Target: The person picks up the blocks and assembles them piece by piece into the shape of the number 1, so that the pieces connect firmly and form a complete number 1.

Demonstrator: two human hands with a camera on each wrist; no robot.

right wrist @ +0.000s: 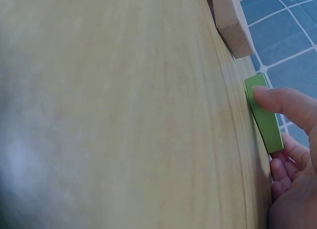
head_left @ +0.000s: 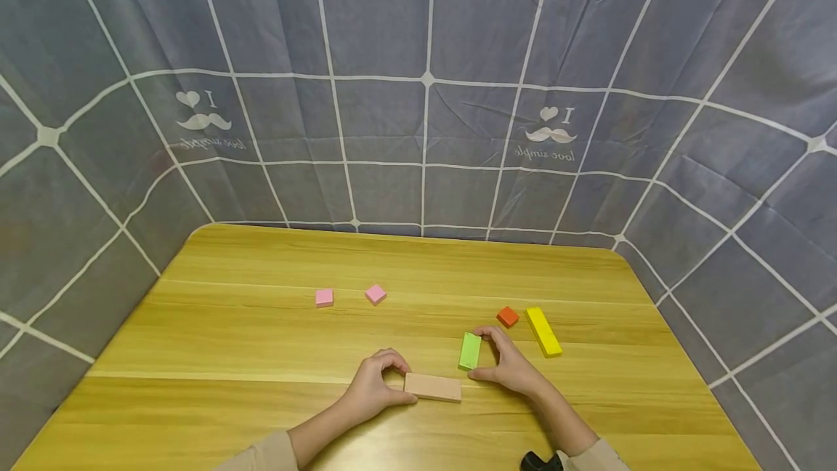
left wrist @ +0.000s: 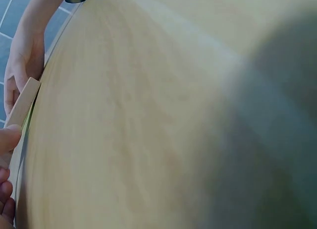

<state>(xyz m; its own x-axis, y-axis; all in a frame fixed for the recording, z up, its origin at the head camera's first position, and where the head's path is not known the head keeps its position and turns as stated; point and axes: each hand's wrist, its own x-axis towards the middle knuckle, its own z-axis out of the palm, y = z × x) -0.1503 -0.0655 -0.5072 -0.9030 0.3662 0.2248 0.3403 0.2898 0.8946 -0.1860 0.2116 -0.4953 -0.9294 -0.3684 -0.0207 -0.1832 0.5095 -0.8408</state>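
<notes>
Wood-grain table [head_left: 261,340] fills the foreground, walled round by a grey grid-patterned cloth [head_left: 425,122]. Nearest the person, the left hand [head_left: 375,384] curls its fingers round the left end of a beige block [head_left: 433,387], which lies flat with its long axis running left to right. Just beyond it the green block [head_left: 470,351] points away from the person, and the right hand [head_left: 506,362] pinches it from its right side. Only the right wrist view shows a fingertip [right wrist: 277,97] pressed on the green block's top face. Farther off lie an orange block [head_left: 507,316], a yellow block [head_left: 543,331] and two pink blocks [head_left: 323,297].
</notes>
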